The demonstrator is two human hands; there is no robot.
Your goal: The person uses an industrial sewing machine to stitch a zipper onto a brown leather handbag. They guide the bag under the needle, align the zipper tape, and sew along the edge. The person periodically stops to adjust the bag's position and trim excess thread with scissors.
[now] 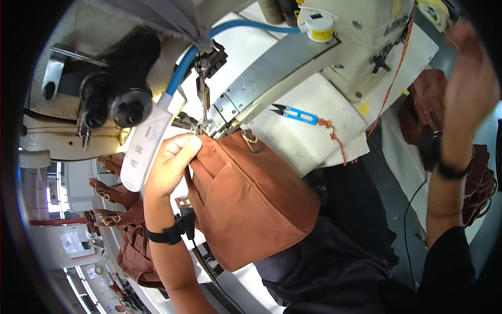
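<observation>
A brown handbag (251,204) with a brass ring on a tab lies across my lap, its top edge up against the needle area of a sewing machine (209,99). My left hand (172,159) pinches the bag's upper corner between thumb and fingers, just beside the presser foot. My right hand (470,78) is raised at the far right, away from the bag and smeared by motion, so its fingers cannot be made out. Blue-handled thread snips (295,114) rest on the white table, right of the needle area, beside a tangle of orange thread (330,131).
A white lamp on a blue flexible neck (146,146) stands close to my left hand. Orange thread (400,68) hangs down at the right. Several brown bags (136,251) are at the left, and more brown bags (426,99) lie beneath my right arm. A small white pot (319,27) sits on the machine.
</observation>
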